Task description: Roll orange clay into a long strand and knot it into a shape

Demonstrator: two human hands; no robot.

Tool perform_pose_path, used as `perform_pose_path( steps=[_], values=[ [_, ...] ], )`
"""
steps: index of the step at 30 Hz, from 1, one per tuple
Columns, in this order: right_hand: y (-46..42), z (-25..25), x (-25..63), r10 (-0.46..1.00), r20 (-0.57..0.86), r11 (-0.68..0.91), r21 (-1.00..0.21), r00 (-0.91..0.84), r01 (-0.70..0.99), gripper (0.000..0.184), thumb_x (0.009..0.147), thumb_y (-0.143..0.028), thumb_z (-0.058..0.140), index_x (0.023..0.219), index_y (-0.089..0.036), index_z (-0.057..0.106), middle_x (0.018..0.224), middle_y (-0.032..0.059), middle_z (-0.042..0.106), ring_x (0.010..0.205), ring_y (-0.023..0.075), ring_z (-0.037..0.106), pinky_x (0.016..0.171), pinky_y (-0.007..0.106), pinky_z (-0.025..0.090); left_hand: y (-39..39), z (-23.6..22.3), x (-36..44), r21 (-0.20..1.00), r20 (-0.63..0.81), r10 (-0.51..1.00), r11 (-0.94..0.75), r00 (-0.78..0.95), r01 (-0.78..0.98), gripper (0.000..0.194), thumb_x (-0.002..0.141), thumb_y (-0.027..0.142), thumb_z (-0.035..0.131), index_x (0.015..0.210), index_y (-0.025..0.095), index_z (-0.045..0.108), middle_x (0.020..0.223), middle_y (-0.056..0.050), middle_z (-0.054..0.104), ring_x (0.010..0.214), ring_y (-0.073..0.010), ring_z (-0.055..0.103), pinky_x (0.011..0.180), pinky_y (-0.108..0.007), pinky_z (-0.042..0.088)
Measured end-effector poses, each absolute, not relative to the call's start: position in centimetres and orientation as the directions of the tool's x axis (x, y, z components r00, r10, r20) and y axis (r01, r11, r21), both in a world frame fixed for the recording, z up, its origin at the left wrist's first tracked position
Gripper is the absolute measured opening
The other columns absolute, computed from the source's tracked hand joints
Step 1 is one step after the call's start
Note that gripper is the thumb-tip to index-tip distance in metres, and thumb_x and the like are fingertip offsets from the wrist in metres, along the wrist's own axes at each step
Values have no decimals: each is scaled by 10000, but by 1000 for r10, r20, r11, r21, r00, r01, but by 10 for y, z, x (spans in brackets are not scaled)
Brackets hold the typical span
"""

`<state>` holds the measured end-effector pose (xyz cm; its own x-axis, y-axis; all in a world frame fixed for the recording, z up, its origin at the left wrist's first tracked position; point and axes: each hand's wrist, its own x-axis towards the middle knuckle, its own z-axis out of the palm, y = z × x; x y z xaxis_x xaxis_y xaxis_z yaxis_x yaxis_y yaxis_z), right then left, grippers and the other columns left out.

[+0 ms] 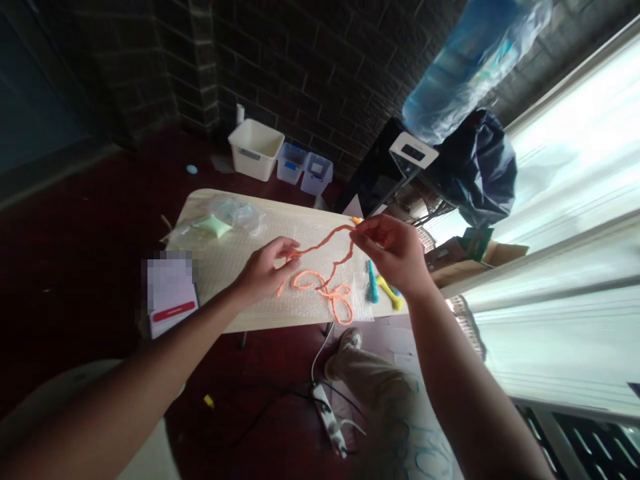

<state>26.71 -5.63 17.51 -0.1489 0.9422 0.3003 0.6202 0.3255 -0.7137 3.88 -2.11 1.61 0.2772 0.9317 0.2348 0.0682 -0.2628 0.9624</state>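
A long, thin orange cord (320, 243) stretches between my two hands above the table; I cannot make out its material. My left hand (265, 270) grips it between thumb and fingers, with a short tail hanging below. Higher and to the right, my right hand (395, 247) pinches the cord between thumb and fingertips. From there a length drops to loose loops on the bubble wrap (265, 303). Near my right hand lie a teal stick-like tool (373, 283) and a yellow tool (389, 293). A small orange piece (357, 220) sits just behind its fingertips.
A pale green packet (214, 225) and clear plastic bags (240, 215) lie on the table's (200, 195) far left. Beyond it stand a white bin (256, 150) and two clear boxes (293, 163). A power strip (327, 417) with cables lies on the floor near my foot.
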Motion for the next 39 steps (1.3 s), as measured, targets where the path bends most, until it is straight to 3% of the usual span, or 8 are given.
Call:
perform_pose_path(
  steps=[8, 21, 26, 31, 36, 39],
  values=[
    [-47, 226, 262, 925, 343, 352, -601, -166, 718, 135, 895, -343, 743, 905, -209, 727, 880, 72, 782, 781, 228, 745, 719, 386, 601, -17, 23, 26, 963, 243, 916, -266, 319, 32, 433, 873, 361, 702, 1253, 180, 601, 1205, -125, 731, 1152, -273, 689, 1083, -487, 494],
    [-30, 326, 264, 813, 567, 413, -402, -131, 817, 61, 822, -96, 820, 864, -110, 778, 828, 79, 808, 661, 103, 687, 683, 297, 547, -18, 4, 16, 943, 248, 939, -291, 239, 164, 450, 820, 409, 688, 1202, 190, 594, 1266, -132, 685, 1208, -321, 655, 1064, -499, 509],
    [-27, 359, 258, 775, 621, 410, -354, -117, 841, 102, 825, -105, 818, 900, -40, 792, 788, 107, 804, 638, 95, 685, 660, 314, 527, -19, 3, 13, 937, 238, 946, -284, 222, 205, 482, 804, 404, 669, 1218, 175, 578, 1287, -149, 654, 1215, -334, 634, 1056, -507, 503],
    [-27, 387, 257, 720, 685, 441, -332, -108, 834, 76, 802, -102, 842, 863, -66, 817, 741, 104, 795, 601, 91, 678, 616, 288, 523, -28, 0, 21, 937, 227, 941, -281, 252, 206, 486, 800, 456, 685, 1195, 195, 577, 1272, -138, 653, 1201, -329, 637, 1038, -487, 513],
    [-27, 416, 261, 672, 715, 536, -289, -193, 794, 258, 797, -265, 879, 930, -52, 818, 834, 145, 808, 655, 113, 705, 641, 323, 523, -47, -14, 58, 948, 182, 945, -242, 274, 207, 472, 797, 499, 730, 1146, 207, 604, 1195, -129, 691, 1074, -311, 688, 937, -449, 553],
    [-29, 429, 259, 678, 711, 528, -296, -186, 796, 294, 784, -267, 882, 967, -48, 813, 881, 146, 816, 720, 143, 730, 654, 351, 509, -56, -21, 84, 950, 174, 945, -234, 277, 205, 417, 805, 484, 736, 1088, 191, 643, 1131, -141, 708, 1032, -318, 694, 893, -441, 554]
  ],
)
